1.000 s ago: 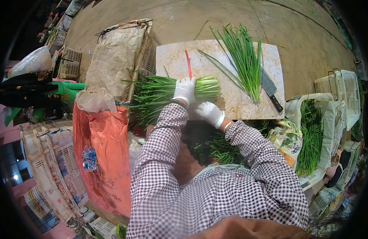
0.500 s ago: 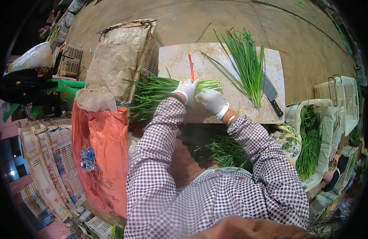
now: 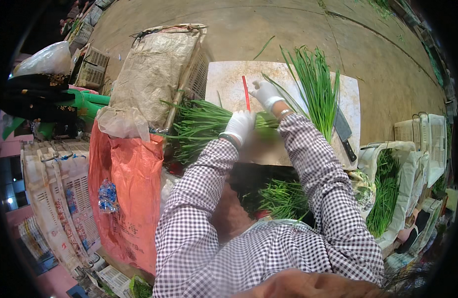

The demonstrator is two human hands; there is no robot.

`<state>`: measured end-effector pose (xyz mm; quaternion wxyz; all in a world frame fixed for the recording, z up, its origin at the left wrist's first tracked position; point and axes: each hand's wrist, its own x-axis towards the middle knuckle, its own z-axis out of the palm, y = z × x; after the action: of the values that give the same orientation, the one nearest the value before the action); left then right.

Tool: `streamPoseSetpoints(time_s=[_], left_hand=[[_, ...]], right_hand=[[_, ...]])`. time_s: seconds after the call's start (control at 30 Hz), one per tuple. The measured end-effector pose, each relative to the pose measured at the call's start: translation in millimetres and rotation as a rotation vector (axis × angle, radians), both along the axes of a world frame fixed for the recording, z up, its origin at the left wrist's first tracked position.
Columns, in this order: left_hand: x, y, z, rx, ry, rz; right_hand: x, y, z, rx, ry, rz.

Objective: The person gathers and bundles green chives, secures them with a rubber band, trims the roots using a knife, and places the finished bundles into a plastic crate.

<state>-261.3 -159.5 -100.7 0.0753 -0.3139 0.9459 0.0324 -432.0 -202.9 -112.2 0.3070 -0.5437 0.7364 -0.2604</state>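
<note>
Near the frame's middle, the left hand (image 3: 241, 126) gripped the green bunch (image 3: 201, 120); the right hand (image 3: 267, 94), fingers bent and slightly apart, was near the red strip (image 3: 246, 93), its top end not tied yet.

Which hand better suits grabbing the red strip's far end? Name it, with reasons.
Probably the right hand: it is just beside the red strip and appears to hold nothing, while the left hand rests on the leafy green bunch.
</note>
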Motion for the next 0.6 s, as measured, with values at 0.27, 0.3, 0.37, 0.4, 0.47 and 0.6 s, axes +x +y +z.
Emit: streamPoseSetpoints(time_s=[0.27, 0.3, 0.37, 0.4, 0.47, 0.6], left_hand=[[7, 3, 2, 0.050, 0.012, 0.039], [7, 5, 2, 0.033, 0.046, 0.046], [5, 9, 2, 0.001, 0.115, 0.054], [2, 10, 7, 0.053, 0.092, 0.078], [0, 8, -1, 0.028, 0.049, 0.083], [14, -4, -52, -0.023, 0.211, 0.126]], right_hand=[[30, -18, 5, 0.077, -0.133, 0.007], [22, -15, 6, 0.032, 0.041, 0.043], [2, -1, 8, -0.060, 0.197, 0.098], [-9, 6, 8, -0.038, 0.196, 0.053], [-23, 22, 5, -0.076, 0.134, -0.020], [-1, 72, 44, -0.403, 0.174, 0.040]])
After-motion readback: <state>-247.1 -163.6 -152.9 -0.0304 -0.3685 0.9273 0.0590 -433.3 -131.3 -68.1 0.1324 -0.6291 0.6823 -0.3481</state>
